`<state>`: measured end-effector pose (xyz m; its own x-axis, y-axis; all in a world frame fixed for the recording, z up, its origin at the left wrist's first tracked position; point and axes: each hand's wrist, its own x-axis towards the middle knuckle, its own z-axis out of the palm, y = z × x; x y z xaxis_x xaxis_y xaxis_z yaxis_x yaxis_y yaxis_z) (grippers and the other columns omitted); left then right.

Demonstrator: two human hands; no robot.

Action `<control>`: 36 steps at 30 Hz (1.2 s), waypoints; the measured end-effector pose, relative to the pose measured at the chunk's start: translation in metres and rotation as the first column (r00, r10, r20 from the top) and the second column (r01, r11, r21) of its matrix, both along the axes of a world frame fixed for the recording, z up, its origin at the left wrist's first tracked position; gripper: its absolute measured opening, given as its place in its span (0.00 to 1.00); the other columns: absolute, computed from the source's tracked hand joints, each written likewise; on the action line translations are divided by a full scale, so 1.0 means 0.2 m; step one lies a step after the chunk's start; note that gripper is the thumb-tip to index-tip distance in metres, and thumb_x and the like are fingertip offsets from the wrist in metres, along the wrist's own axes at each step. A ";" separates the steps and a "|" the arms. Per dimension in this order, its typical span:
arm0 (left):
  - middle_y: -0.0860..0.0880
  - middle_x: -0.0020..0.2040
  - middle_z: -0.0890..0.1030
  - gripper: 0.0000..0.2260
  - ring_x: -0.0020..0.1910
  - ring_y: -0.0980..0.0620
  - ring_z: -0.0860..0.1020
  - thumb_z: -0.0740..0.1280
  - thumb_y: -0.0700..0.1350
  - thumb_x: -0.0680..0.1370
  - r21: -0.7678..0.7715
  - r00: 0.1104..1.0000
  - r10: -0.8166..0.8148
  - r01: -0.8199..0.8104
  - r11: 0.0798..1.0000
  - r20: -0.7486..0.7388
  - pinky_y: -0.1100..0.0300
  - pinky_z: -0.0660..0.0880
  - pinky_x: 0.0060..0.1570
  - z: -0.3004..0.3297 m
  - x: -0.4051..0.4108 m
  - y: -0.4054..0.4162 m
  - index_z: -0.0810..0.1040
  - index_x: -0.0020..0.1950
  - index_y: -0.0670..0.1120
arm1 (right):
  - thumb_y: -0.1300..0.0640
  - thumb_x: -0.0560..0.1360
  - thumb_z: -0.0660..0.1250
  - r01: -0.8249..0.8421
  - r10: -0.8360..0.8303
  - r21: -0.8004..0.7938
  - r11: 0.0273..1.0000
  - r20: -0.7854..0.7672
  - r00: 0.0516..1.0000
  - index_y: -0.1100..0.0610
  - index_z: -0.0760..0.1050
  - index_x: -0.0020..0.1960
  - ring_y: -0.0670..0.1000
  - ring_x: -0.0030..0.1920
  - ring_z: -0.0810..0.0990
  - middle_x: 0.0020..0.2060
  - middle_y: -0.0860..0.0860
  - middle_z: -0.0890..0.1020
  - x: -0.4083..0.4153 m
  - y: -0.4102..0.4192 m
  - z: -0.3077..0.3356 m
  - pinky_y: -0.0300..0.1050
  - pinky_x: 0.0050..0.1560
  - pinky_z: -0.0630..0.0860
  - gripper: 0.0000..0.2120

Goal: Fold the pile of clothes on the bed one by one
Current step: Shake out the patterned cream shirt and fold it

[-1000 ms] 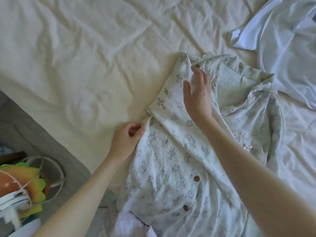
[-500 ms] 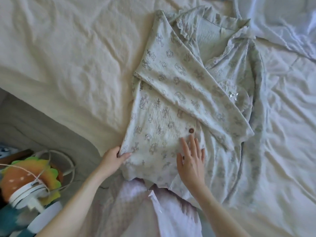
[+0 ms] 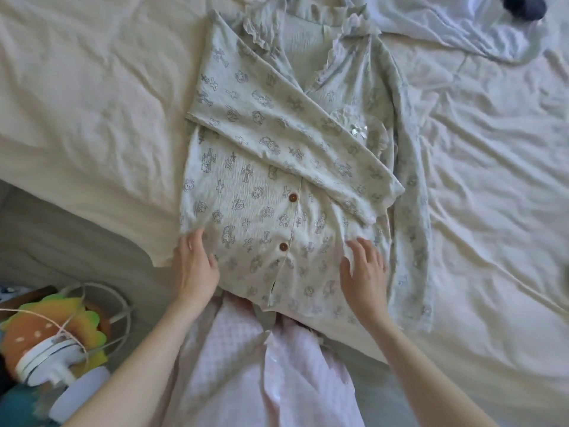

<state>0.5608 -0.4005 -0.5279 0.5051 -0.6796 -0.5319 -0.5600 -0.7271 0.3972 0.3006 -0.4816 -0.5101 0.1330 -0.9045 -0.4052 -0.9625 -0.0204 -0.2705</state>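
A pale green printed button-up pyjama shirt [image 3: 261, 195] lies face up on the cream bed sheet [image 3: 92, 103], collar at the far end. Its left sleeve is folded diagonally across the chest. The right sleeve hangs straight down the right side. My left hand [image 3: 195, 269] lies flat on the shirt's lower left edge with fingers straight. Over the lower right part of the shirt, my right hand [image 3: 365, 269] rests with fingers spread. Two brown buttons show between my hands.
A white garment [image 3: 462, 29] lies crumpled at the back right with a dark item [image 3: 523, 6] beyond it. Pink fabric [image 3: 261, 365] hangs below the shirt's hem. At the lower left, off the bed, stands an orange and yellow plush thing [image 3: 46, 328] with a white device.
Both hands came down from the shoulder and folded sleeve to the shirt's hem. My right hand then slid from beside the buttons to the right side. The camera view shifted down the shirt.
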 end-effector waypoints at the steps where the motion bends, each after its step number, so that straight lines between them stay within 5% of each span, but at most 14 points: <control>1: 0.37 0.69 0.64 0.24 0.68 0.39 0.64 0.62 0.33 0.76 -0.022 0.995 -0.100 0.101 0.995 0.028 0.49 0.65 0.64 0.00 -0.07 -0.03 0.64 0.71 0.39 | 0.60 0.78 0.61 0.080 -0.080 -0.016 0.997 -0.005 0.997 0.61 0.72 0.66 0.58 0.69 0.67 0.67 0.57 0.71 -0.07 -0.04 0.00 0.55 0.69 0.61 0.16; 5: 0.45 0.78 0.45 0.26 0.77 0.45 0.44 0.56 0.42 0.80 -0.009 0.898 -0.439 0.439 0.898 0.014 0.47 0.48 0.75 -0.04 -0.37 -0.17 0.52 0.77 0.49 | 0.55 0.78 0.61 0.401 -0.402 -0.042 0.915 -0.035 0.915 0.60 0.67 0.68 0.60 0.67 0.66 0.67 0.58 0.70 -0.33 -0.27 -0.02 0.57 0.66 0.62 0.20; 8: 0.50 0.77 0.36 0.28 0.74 0.48 0.33 0.53 0.45 0.81 0.035 0.787 -0.616 0.617 0.786 -0.033 0.49 0.35 0.72 -0.09 -0.54 -0.28 0.43 0.77 0.55 | 0.48 0.77 0.62 0.564 -0.561 0.121 0.817 -0.058 0.826 0.59 0.60 0.74 0.60 0.68 0.67 0.70 0.58 0.66 -0.51 -0.43 -0.08 0.60 0.65 0.67 0.29; 11: 0.51 0.77 0.39 0.26 0.74 0.43 0.34 0.53 0.47 0.81 0.189 0.725 -0.681 0.686 0.702 -0.104 0.47 0.33 0.69 -0.10 -0.62 -0.37 0.46 0.77 0.56 | 0.50 0.76 0.67 0.661 -0.727 0.377 0.649 0.052 0.684 0.63 0.71 0.66 0.57 0.48 0.80 0.52 0.59 0.80 -0.63 -0.53 -0.12 0.49 0.44 0.79 0.23; 14: 0.49 0.77 0.57 0.20 0.76 0.42 0.51 0.54 0.48 0.82 0.189 0.801 -0.591 0.598 0.779 -0.101 0.46 0.47 0.73 -0.03 -0.65 -0.47 0.62 0.74 0.52 | 0.60 0.74 0.69 0.676 -0.834 0.509 0.533 0.181 0.521 0.65 0.79 0.52 0.50 0.30 0.80 0.34 0.53 0.80 -0.66 -0.57 -0.08 0.41 0.28 0.77 0.10; 16: 0.49 0.68 0.73 0.16 0.61 0.49 0.73 0.55 0.48 0.82 0.061 0.886 -0.435 0.449 0.892 -0.159 0.53 0.69 0.63 0.04 -0.71 -0.56 0.71 0.68 0.49 | 0.60 0.75 0.69 0.659 -0.887 0.594 0.461 0.292 0.357 0.63 0.79 0.49 0.51 0.31 0.82 0.36 0.54 0.82 -0.68 -0.57 -0.01 0.45 0.33 0.80 0.06; 18: 0.51 0.62 0.77 0.16 0.49 0.58 0.77 0.57 0.49 0.82 -0.016 0.881 -0.260 0.276 0.961 -0.394 0.67 0.72 0.46 0.12 -0.78 -0.65 0.72 0.67 0.48 | 0.58 0.75 0.69 0.600 -0.880 0.645 0.474 0.373 0.294 0.61 0.78 0.46 0.52 0.35 0.83 0.36 0.54 0.83 -0.65 -0.54 0.08 0.51 0.41 0.80 0.05; 21: 0.53 0.64 0.74 0.21 0.59 0.57 0.72 0.59 0.56 0.79 0.086 0.639 -0.008 0.115 0.990 -0.769 0.60 0.70 0.57 0.24 -0.93 -0.80 0.68 0.70 0.50 | 0.56 0.76 0.67 0.474 -0.817 0.666 0.576 0.487 0.309 0.60 0.77 0.48 0.54 0.40 0.83 0.38 0.52 0.84 -0.58 -0.45 0.24 0.59 0.46 0.78 0.06; 23: 0.52 0.58 0.77 0.19 0.55 0.54 0.75 0.62 0.55 0.78 0.161 0.495 0.134 0.012 0.987 -0.858 0.54 0.72 0.56 0.31 -1.01 -0.89 0.71 0.66 0.48 | 0.56 0.76 0.67 0.378 -0.752 0.651 0.658 0.543 0.374 0.59 0.77 0.50 0.55 0.42 0.82 0.41 0.53 0.83 -0.53 -0.40 0.32 0.62 0.44 0.77 0.07; 25: 0.48 0.50 0.81 0.11 0.48 0.50 0.79 0.66 0.47 0.78 0.137 0.482 0.193 -0.149 0.979 -0.855 0.53 0.76 0.52 0.36 -1.01 -0.97 0.76 0.57 0.44 | 0.55 0.77 0.66 0.271 -0.680 0.640 0.719 0.567 0.465 0.57 0.78 0.51 0.52 0.41 0.81 0.41 0.51 0.83 -0.48 -0.37 0.35 0.53 0.39 0.76 0.06; 27: 0.48 0.46 0.82 0.06 0.43 0.50 0.80 0.68 0.43 0.76 0.068 0.522 0.189 -0.242 0.968 -0.832 0.52 0.79 0.48 0.41 -0.94 -0.99 0.76 0.52 0.45 | 0.52 0.78 0.64 0.194 -0.684 0.692 0.695 0.553 0.476 0.56 0.78 0.52 0.51 0.45 0.82 0.45 0.51 0.84 -0.45 -0.37 0.34 0.46 0.45 0.79 0.09; 30: 0.49 0.41 0.81 0.05 0.37 0.54 0.80 0.69 0.44 0.73 0.033 0.409 0.150 -0.278 0.960 -0.900 0.57 0.80 0.38 0.47 -0.72 -0.95 0.77 0.47 0.47 | 0.49 0.80 0.60 0.173 -0.733 0.755 0.632 0.511 0.449 0.56 0.79 0.54 0.51 0.50 0.82 0.48 0.53 0.83 -0.40 -0.41 0.29 0.46 0.54 0.79 0.13; 32: 0.49 0.43 0.82 0.07 0.38 0.54 0.81 0.69 0.45 0.71 0.059 0.468 0.181 -0.263 0.963 -0.865 0.59 0.79 0.36 0.48 -0.58 -0.90 0.77 0.48 0.47 | 0.50 0.80 0.58 0.228 -0.774 0.767 0.599 0.483 0.410 0.56 0.78 0.54 0.50 0.48 0.81 0.47 0.53 0.83 -0.34 -0.46 0.23 0.46 0.54 0.79 0.13; 36: 0.47 0.52 0.80 0.14 0.42 0.54 0.80 0.66 0.42 0.78 0.225 0.804 0.251 -0.150 0.963 -0.539 0.60 0.75 0.35 0.34 -0.37 -0.83 0.71 0.62 0.47 | 0.52 0.81 0.58 0.307 -0.856 0.802 0.512 0.445 0.264 0.60 0.75 0.58 0.51 0.47 0.79 0.48 0.55 0.80 -0.18 -0.65 0.10 0.47 0.53 0.78 0.14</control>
